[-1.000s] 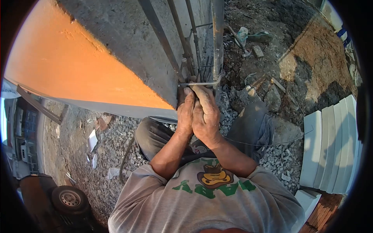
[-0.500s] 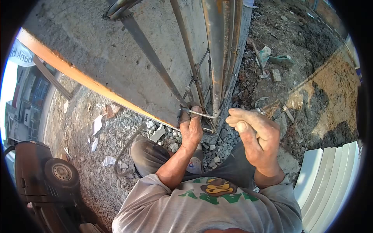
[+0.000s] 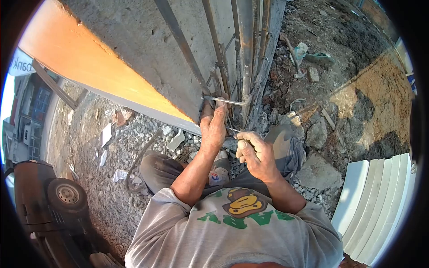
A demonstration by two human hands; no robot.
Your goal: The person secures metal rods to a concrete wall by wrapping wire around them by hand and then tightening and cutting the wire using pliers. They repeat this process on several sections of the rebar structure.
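Grey gravel (image 3: 123,167) spreads beside a concrete wall (image 3: 129,35) with an orange face (image 3: 89,62). Upright steel bars (image 3: 246,53) stand against it, a bent metal tie (image 3: 232,102) spanning them. Your left hand (image 3: 213,127) touches that tie, its grip partly hidden, so its hold cannot be told. Your right hand (image 3: 255,154) curls nearby, thumb close; whether its grip pinches anything, I cannot tell.

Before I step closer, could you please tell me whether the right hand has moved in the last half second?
Yes. Judged against the thick upright bar, the right hand has moved leftward in the view, nearer the bar's lower end.
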